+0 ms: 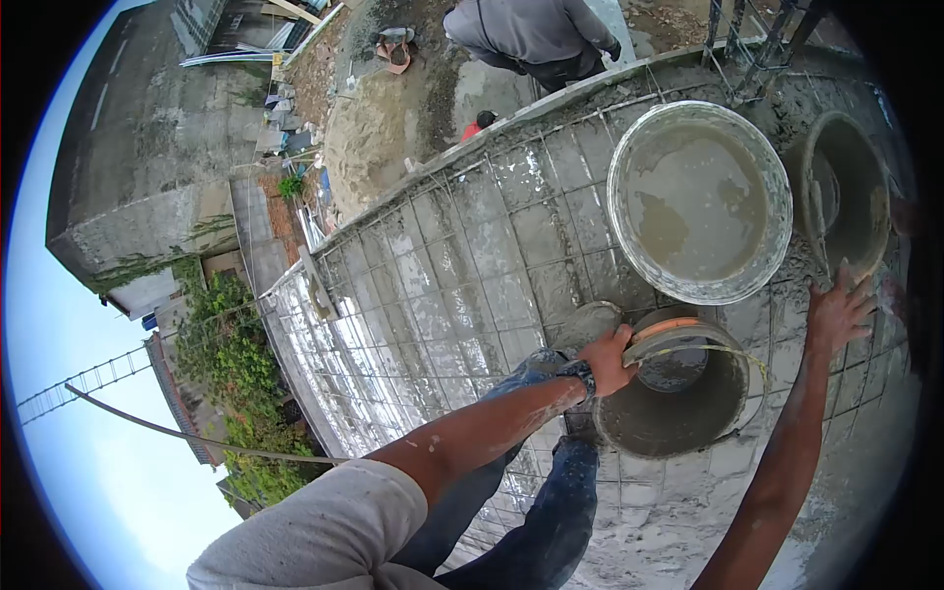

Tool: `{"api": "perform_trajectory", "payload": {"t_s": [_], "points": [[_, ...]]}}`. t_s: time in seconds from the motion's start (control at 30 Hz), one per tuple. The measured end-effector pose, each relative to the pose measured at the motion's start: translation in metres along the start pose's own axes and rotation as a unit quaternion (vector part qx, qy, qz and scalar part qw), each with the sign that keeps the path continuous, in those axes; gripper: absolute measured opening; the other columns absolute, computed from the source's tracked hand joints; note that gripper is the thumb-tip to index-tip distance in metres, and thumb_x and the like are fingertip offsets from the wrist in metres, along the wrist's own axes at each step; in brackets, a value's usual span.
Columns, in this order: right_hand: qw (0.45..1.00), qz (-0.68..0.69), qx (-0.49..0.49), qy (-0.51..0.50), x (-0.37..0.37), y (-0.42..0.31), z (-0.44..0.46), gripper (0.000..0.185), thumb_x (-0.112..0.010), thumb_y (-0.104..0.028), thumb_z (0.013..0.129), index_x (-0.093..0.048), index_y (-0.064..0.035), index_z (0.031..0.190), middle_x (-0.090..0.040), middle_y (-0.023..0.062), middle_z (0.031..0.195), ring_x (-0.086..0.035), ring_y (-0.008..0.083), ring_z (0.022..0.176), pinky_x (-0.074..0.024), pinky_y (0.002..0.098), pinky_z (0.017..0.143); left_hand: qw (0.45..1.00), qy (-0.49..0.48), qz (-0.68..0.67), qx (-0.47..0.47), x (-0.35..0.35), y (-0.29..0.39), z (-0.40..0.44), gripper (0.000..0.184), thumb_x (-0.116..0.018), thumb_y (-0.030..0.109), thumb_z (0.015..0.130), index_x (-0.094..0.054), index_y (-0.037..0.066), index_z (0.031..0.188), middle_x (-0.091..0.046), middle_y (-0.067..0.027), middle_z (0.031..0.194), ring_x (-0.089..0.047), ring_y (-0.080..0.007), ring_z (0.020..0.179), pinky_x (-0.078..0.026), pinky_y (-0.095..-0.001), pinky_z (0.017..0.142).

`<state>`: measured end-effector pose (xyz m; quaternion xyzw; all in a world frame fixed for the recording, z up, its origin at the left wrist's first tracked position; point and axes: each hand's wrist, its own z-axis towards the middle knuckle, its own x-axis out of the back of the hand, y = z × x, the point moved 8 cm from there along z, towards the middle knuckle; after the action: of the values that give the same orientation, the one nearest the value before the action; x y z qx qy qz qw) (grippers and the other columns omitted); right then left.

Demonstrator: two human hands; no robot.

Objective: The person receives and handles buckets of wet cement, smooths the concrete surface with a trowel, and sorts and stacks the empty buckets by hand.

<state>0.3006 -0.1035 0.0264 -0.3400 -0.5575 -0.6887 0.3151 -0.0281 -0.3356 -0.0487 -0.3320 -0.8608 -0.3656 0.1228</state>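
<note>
My left hand (605, 362) is closed over the rim of a mud-coated bucket (678, 428), which stands on the wet, mesh-covered slab. A thin yellowish handle (733, 347) crosses this bucket's mouth, and some grey wet material lies inside. At the right, my right hand (838, 313) has its fingers spread, close to the near rim of another dirty bucket (851, 231). Whether the fingertips touch that rim, I cannot tell. A large whitish tub (617, 221) of murky grey water stands between and beyond the two buckets.
Steel mesh (482, 261) covers the wet concrete slab. Upright rebar (777, 44) rises at the far right corner. A trowel-like tool (317, 285) lies near the left edge. Below the slab edge, a person in a grey top (526, 34) works near a sand pile (364, 133).
</note>
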Motion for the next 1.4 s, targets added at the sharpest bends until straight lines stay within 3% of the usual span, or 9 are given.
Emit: {"api": "perform_trajectory", "payload": {"t_s": [0.27, 0.4, 0.47, 0.63, 0.8, 0.87, 1.07, 1.17, 1.4], "points": [[0.974, 0.126, 0.144, -0.123, -0.01, 0.02, -0.011, 0.03, -0.059, -0.029, 0.087, -0.062, -0.0109, 0.112, -0.062, 0.0093, 0.109, -0.055, 0.0268, 0.114, -0.0366, 0.047, 0.103, 0.996, 0.069, -0.042, -0.026, -0.014, -0.026, -0.026, 0.041, -0.069, 0.022, 0.08, -0.052, 0.008, 0.114, -0.061, -0.0208, 0.096, -0.061, -0.0396, 0.093, -0.049, -0.047, 0.079], [0.954, 0.24, 0.125, -0.127, 0.025, 0.106, -0.031, 0.035, -0.068, -0.03, 0.078, -0.064, 0.001, 0.094, -0.066, 0.0225, 0.087, -0.064, 0.0403, 0.086, -0.0472, 0.0491, 0.084, 0.982, 0.162, -0.075, 0.061, -0.021, -0.03, -0.081, 0.043, -0.069, 0.021, 0.077, -0.052, 0.009, 0.114, -0.062, -0.0212, 0.097, -0.061, -0.0395, 0.095, -0.049, -0.0471, 0.081], [0.936, 0.286, 0.097, -0.181, 0.046, 0.148, -0.055, 0.037, -0.073, -0.026, 0.076, -0.064, 0.0039, 0.096, -0.066, 0.0259, 0.086, -0.064, 0.044, 0.086, -0.0498, 0.0503, 0.076, 0.968, 0.205, -0.088, 0.112, -0.016, -0.019, -0.121, 0.043, -0.069, 0.022, 0.076, -0.052, 0.009, 0.114, -0.06, -0.0218, 0.101, -0.059, -0.0408, 0.098, -0.049, -0.0468, 0.083], [0.881, 0.382, 0.052, -0.275, 0.087, 0.244, -0.152, 0.041, -0.07, -0.023, 0.077, -0.062, 0.0085, 0.103, -0.064, 0.0304, 0.09, -0.064, 0.0454, 0.09, -0.0497, 0.0494, 0.077, 0.927, 0.279, -0.116, 0.223, 0.031, -0.02, -0.219, 0.049, -0.072, 0.025, 0.072, -0.052, 0.006, 0.112, -0.055, -0.0229, 0.109, -0.057, -0.042, 0.1, -0.049, -0.0463, 0.086], [0.873, 0.4, 0.051, -0.274, 0.176, 0.269, -0.231, 0.038, -0.07, -0.025, 0.078, -0.063, 0.005, 0.1, -0.065, 0.0289, 0.087, -0.063, 0.0468, 0.086, -0.0484, 0.0513, 0.074, 0.902, 0.329, -0.182, 0.213, 0.115, -0.033, -0.33, 0.067, -0.076, 0.033, 0.066, -0.048, 0.001, 0.118, -0.052, -0.0258, 0.113, -0.055, -0.041, 0.103, -0.048, -0.0462, 0.089], [0.897, 0.38, 0.05, -0.221, 0.245, 0.261, -0.246, 0.041, -0.071, -0.028, 0.078, -0.063, 0.0066, 0.1, -0.065, 0.0292, 0.087, -0.063, 0.0464, 0.084, -0.0484, 0.0508, 0.073, 0.885, 0.358, -0.199, 0.221, 0.158, -0.05, -0.366, 0.072, -0.077, 0.034, 0.064, -0.046, 0.0, 0.119, -0.053, -0.0257, 0.114, -0.055, -0.0403, 0.104, -0.048, -0.0456, 0.09], [0.765, 0.609, 0.073, -0.197, 0.437, 0.188, -0.28, 0.034, -0.069, -0.023, 0.082, -0.062, 0.007, 0.096, -0.063, 0.025, 0.081, -0.064, 0.0401, 0.078, -0.0485, 0.0457, 0.07, 0.836, 0.404, -0.23, 0.29, 0.231, -0.132, -0.482, 0.079, -0.079, 0.035, 0.062, -0.041, -0.002, 0.121, -0.054, -0.0253, 0.113, -0.056, -0.0397, 0.105, -0.049, -0.0453, 0.091], [0.705, 0.677, 0.147, -0.153, 0.534, 0.123, -0.297, 0.026, -0.066, -0.016, 0.084, -0.062, 0.0069, 0.095, -0.062, 0.0239, 0.083, -0.063, 0.0372, 0.08, -0.0486, 0.0435, 0.071, 0.814, 0.419, -0.272, 0.297, 0.266, -0.183, -0.553, 0.078, -0.08, 0.032, 0.062, -0.042, -0.002, 0.12, -0.058, -0.0251, 0.11, -0.06, -0.038, 0.101, -0.051, -0.0447, 0.087], [0.645, 0.663, 0.378, -0.03, 0.814, -0.022, -0.384, 0.019, -0.068, -0.013, 0.083, -0.061, 0.0042, 0.087, -0.059, 0.0213, 0.079, -0.059, 0.0384, 0.074, -0.0459, 0.0428, 0.066, 0.731, 0.427, -0.482, 0.225, 0.358, -0.277, -0.704, 0.07, -0.081, 0.029, 0.066, -0.047, -0.006, 0.116, -0.063, -0.0216, 0.104, -0.065, -0.0282, 0.096, -0.053, -0.0382, 0.082]]}}
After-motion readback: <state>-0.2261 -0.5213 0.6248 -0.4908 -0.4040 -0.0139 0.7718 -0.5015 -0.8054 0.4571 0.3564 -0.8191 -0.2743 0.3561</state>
